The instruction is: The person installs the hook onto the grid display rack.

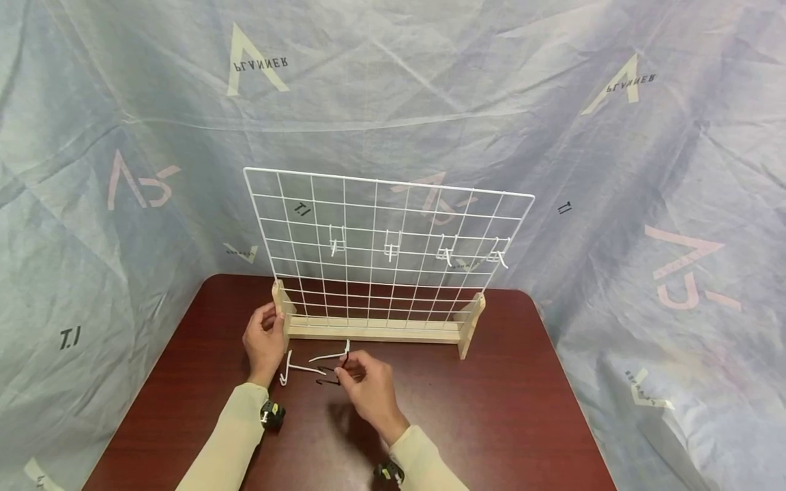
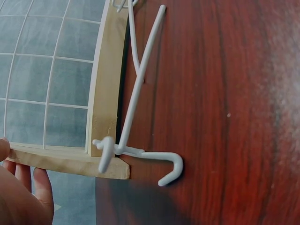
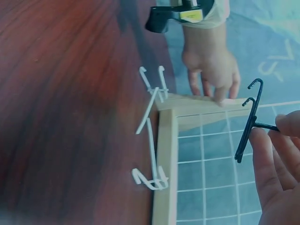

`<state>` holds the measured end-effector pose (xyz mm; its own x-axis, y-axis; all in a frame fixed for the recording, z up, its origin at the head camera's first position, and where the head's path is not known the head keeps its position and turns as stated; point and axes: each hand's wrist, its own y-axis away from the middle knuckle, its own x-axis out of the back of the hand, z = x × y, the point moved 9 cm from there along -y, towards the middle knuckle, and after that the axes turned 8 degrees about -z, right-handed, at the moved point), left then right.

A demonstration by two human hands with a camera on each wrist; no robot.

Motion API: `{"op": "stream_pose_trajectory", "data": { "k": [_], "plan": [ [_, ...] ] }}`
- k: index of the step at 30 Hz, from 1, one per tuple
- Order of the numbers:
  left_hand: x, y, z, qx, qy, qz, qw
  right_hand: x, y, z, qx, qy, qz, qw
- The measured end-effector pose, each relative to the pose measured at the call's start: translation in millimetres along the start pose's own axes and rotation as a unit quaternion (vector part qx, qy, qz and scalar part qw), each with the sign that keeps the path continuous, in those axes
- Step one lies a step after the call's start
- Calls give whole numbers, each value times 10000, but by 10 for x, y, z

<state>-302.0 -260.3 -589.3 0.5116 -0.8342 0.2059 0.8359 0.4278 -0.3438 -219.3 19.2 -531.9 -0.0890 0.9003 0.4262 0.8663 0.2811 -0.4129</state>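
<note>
Here, fingers (image 3: pixel 264 157) of right hand (image 1: pixel 373 390) nearly closed, pinching black hook (image 3: pixel 252 124) at hand's ten o'clock; left hand (image 1: pixel 263 348) grips wooden post (image 2: pixel 70 165) at its one o'clock; white hooks (image 1: pixel 307 369) on table (image 1: pixel 491 409) between hands; wire grid (image 1: pixel 372 248) at twelve o'clock.

Sleeves, one pair: the left sleeve (image 1: pixel 227 436) and the right sleeve (image 1: pixel 425 462) are cut long, in plain pale cream, and are ended at the wrist. Wrist cameras, two: the left wrist camera (image 1: pixel 272 415) and the right wrist camera (image 1: pixel 389 472) are housed in black, each worn on the inward side of its sleeve and marked with a small yellow patch. On the left unit, a yellow label (image 3: pixel 191 16) (any print too blurred to be read) is set beside a black projecting piece (image 3: pixel 158 19).
</note>
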Motion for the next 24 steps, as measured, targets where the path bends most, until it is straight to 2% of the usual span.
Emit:
{"op": "stream_pose_trajectory", "data": {
  "k": [6, 17, 24],
  "plan": [
    [-5, -11, -1, 36, -11, -38, 10000, 61, -81, -147, 228, -133, 131, 9996],
    [-16, -28, 17, 41, 113, -110, 9999, 161, -251, -404, 403, -41, 238, 9989],
    [-7, -36, 28, 55, 187, -120, 9997, 225, -424, -606, 571, -155, 282, 9978]
  ]
}}
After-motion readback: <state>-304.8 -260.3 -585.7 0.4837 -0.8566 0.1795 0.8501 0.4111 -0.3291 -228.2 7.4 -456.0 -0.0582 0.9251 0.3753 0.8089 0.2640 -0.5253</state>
